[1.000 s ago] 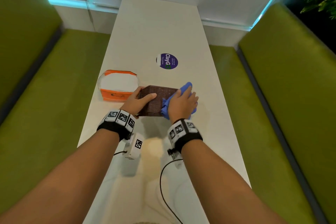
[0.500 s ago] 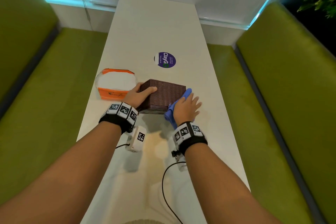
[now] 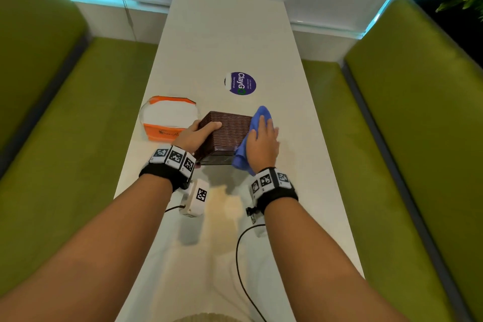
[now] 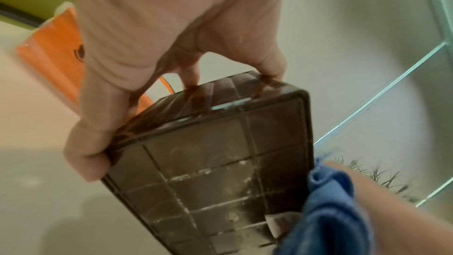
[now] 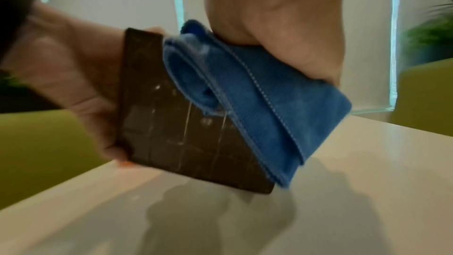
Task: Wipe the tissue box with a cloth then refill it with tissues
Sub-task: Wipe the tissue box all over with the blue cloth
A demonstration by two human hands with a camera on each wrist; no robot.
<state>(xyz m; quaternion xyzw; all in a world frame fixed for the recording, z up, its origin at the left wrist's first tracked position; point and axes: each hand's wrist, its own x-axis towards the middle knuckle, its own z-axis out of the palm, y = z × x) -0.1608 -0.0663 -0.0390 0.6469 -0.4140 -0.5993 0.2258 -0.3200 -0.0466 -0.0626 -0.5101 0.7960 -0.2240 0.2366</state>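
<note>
**Wiping stroke along the right side of the tissue box**

The dark brown woven-pattern tissue box (image 3: 224, 136) is held clear of the long pale table (image 3: 224, 34), tilted so that its gridded, dusty underside faces the person, as the left wrist view shows. The left hand (image 3: 194, 136) grips the box's left side, thumb at the near edge and fingers curled over the far edge. The right hand (image 3: 262, 142) lies with fingers extended, pressing the folded blue microfibre cloth (image 3: 257, 119) flat against the box's right side; the cloth spans that side from the far upper corner to the near lower corner.

Compared with half a second earlier, the right hand and cloth have travelled away from the person along the right side, the cloth's tip now reaching the far corner; a second ago the cloth lay more over the top face. The box has also tipped further, exposing its base. This suggests the wiping has passed from the top to the sides, with the speckled underside probably still to be cleaned.

The orange-and-white soft pack of tissues (image 3: 168, 120) rests on the table just left of the box, apparently untouched, so refilling has not begun. A round purple sticker (image 3: 241, 83) lies beyond the box.
</note>
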